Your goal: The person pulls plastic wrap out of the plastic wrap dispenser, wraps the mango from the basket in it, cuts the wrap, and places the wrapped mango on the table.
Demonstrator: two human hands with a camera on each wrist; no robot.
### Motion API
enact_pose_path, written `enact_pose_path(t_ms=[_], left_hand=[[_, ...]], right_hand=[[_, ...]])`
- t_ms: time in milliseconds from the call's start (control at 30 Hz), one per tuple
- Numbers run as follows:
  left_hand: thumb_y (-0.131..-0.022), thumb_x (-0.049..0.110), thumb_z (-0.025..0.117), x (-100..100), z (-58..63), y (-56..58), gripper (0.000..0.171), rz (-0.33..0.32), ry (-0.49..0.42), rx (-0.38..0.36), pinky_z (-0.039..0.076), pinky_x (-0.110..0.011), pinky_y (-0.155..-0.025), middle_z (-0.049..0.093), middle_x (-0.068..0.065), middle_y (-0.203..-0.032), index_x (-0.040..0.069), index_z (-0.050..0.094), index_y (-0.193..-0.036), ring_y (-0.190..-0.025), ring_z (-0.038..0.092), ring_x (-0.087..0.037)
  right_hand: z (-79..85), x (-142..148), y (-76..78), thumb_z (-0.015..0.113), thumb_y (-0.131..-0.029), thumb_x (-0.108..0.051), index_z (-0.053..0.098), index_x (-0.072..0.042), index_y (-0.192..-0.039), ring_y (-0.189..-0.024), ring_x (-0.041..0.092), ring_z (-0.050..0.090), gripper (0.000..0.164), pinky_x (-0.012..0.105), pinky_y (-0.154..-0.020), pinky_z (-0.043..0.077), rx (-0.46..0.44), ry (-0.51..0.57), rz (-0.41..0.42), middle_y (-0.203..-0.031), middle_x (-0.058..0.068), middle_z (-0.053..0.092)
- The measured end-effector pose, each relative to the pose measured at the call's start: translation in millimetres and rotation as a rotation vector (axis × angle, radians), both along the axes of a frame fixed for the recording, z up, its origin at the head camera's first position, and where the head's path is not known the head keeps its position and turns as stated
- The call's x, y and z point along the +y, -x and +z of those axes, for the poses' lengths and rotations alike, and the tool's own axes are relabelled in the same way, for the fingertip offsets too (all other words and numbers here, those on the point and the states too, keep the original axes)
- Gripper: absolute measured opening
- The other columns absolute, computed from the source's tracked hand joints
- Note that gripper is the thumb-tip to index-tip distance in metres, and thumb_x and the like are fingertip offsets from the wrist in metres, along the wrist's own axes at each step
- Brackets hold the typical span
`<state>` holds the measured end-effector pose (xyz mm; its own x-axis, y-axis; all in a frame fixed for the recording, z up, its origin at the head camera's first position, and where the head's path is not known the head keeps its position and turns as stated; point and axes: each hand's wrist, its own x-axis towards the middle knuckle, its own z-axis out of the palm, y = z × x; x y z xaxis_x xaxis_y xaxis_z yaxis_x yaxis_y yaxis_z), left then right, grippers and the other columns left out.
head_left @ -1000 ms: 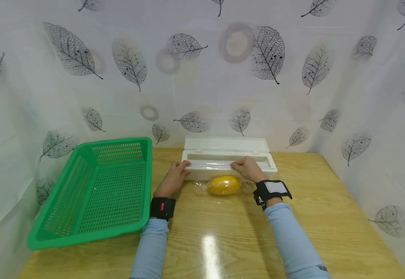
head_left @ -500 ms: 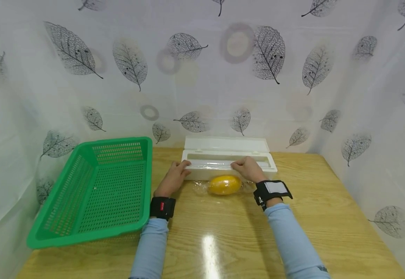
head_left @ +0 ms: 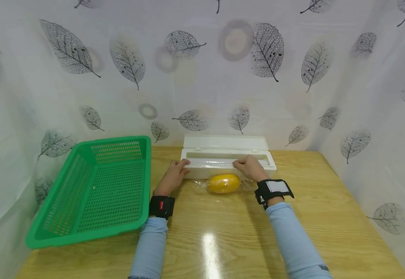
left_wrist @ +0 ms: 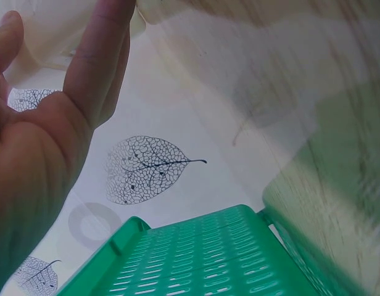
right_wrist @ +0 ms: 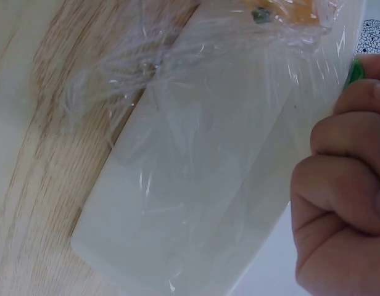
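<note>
A white cling film dispenser box [head_left: 202, 172] lies at the back of the table with its lid [head_left: 224, 142] raised. Inside its trough is the film roll [head_left: 205, 161]. My left hand [head_left: 171, 177] holds the box's front left corner, thumb and fingers apart around it. Over the front rim, my right hand [head_left: 252, 168] has curled fingers and pinches a small green slider [right_wrist: 355, 73], mostly hidden by the fingers. Against the box front lies a yellow oval fruit [head_left: 224, 183] wrapped in clear film [right_wrist: 122, 77], which spreads crumpled on both sides.
A green perforated basket [head_left: 146, 186] stands on the left of the table, close beside my left forearm. Behind the box hangs a white curtain [head_left: 202, 89] printed with leaves. The wooden table [head_left: 244, 240] reaches toward me in front of the fruit.
My right hand has slid slightly to the right along the front rim of the box. The left hand, the box and the fruit have stayed in place; the head view has shifted a little.
</note>
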<state>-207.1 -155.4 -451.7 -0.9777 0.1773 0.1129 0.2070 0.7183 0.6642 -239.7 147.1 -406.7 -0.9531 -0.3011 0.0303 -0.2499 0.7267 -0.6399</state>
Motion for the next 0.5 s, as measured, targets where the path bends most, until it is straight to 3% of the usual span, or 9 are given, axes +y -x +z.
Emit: enact_pose_path(t_ms=[100,300,400,500], left_hand=[[-0.103,0.023,0.053,-0.2,-0.6,0.8,0.028,-0.008,0.002,0.010,0.051,-0.052,-0.089,0.047,-0.024,-0.116,0.014,0.054,-0.129,-0.101,0.059,-0.039],[-0.103,0.023,0.053,-0.3,-0.2,0.7,0.029,-0.006,-0.001,0.011,0.051,-0.052,-0.089,0.048,-0.023,-0.116,0.014,0.055,-0.130,-0.102,0.058,-0.039],[-0.103,0.022,0.053,-0.5,0.8,-0.1,0.029,-0.010,-0.006,0.016,0.050,-0.053,-0.091,0.047,-0.024,-0.116,0.013,0.054,-0.130,-0.104,0.058,-0.040],[-0.103,0.023,0.053,-1.2,1.4,-0.8,0.029,-0.011,-0.009,0.015,0.050,-0.054,-0.091,0.047,-0.025,-0.117,0.013,0.054,-0.130,-0.104,0.058,-0.041]], right_hand=[[-1.2,2.6,0.4,0.058,-0.100,-0.019,0.076,0.000,-0.108,-0.058,0.014,0.041,0.028,0.030,-0.065,0.040,0.019,-0.006,0.003,-0.076,0.007,0.066],[-1.0,6.4,-0.2,0.057,-0.101,-0.019,0.076,0.000,-0.108,-0.055,0.013,0.036,0.028,0.030,-0.063,0.038,0.028,-0.015,0.027,-0.071,0.010,0.063],[0.6,7.9,-1.2,0.058,-0.101,-0.020,0.073,0.000,-0.114,-0.058,0.014,0.042,0.029,0.031,-0.064,0.040,0.031,-0.036,0.046,-0.090,0.016,0.072],[0.8,9.8,-0.9,0.057,-0.102,-0.022,0.071,0.000,-0.118,-0.071,0.020,0.057,0.031,0.035,-0.072,0.048,0.031,-0.064,0.065,-0.108,0.021,0.072]])
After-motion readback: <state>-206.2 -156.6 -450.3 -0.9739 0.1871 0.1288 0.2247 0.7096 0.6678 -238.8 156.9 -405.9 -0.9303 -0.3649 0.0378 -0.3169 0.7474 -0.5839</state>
